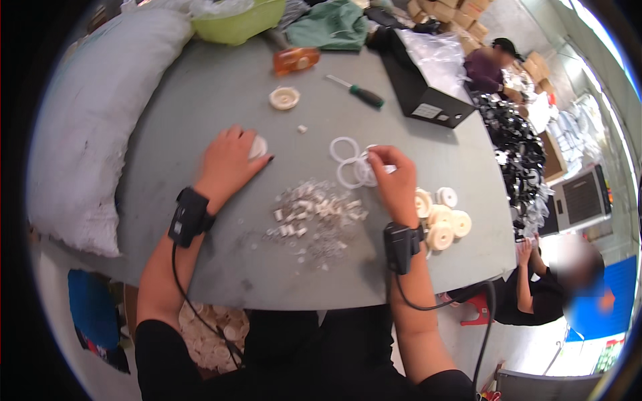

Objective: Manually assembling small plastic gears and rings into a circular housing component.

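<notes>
My left hand (pixel 229 160) is at the left of the grey table, its fingers and thumb curled around a round white plastic part (pixel 258 147) resting on the tabletop. Part of that piece is hidden under the fingers. My right hand (pixel 394 177) pinches at a small bunch of translucent white rings (pixel 347 172), with thumb and forefinger together on the right side of the bunch. Between my forearms lies a loose heap of small white plastic pieces (pixel 317 210). Several cream round plastic parts (pixel 441 235) sit beside my right wrist.
A cream round part (pixel 284 98), an orange bottle (pixel 296 61) and a green-handled screwdriver (pixel 364 95) lie farther back. A black box (pixel 428 93) stands at the far right, a large white sack (pixel 100 134) along the left. Two people work at the right.
</notes>
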The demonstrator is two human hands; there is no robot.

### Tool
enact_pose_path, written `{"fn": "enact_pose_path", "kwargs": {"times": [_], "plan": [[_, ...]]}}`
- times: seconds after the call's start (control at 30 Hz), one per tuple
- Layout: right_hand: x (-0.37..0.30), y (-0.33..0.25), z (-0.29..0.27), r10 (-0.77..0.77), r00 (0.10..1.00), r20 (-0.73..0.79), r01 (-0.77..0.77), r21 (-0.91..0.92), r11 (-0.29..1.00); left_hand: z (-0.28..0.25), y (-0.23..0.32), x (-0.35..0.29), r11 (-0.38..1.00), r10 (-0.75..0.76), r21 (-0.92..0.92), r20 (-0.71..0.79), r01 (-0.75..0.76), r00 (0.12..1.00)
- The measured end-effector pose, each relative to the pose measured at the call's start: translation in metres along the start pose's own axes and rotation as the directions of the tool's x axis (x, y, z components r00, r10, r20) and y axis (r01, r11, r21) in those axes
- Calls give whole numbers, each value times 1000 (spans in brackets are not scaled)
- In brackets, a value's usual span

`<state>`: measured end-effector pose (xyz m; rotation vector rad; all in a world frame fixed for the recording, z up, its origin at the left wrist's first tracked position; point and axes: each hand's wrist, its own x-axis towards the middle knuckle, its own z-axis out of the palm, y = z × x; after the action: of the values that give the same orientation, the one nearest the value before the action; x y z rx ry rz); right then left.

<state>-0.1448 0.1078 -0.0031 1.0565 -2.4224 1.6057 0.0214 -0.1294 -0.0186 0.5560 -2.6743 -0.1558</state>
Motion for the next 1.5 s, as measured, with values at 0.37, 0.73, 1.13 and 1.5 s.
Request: {"fn": "enact_pose_path", "kwargs": {"times": [0.37,0.73,1.13,1.5], "plan": [[-13,-17,13,-40,927,373,94,-127,987,4,-4,20,18,-87,-909,413,416,907],[-16,-13,19,-38,912,408,140,-223,965,14,5,14,268,-129,-894,337,360,933],[-12,-17,12,-59,898,437,126,-125,984,12,13,13,215,-61,-941,253,260,966],[-21,-51,19,-65,950,305,18,154,988,0,45,-1,161,41,-962,230,221,972]]}}
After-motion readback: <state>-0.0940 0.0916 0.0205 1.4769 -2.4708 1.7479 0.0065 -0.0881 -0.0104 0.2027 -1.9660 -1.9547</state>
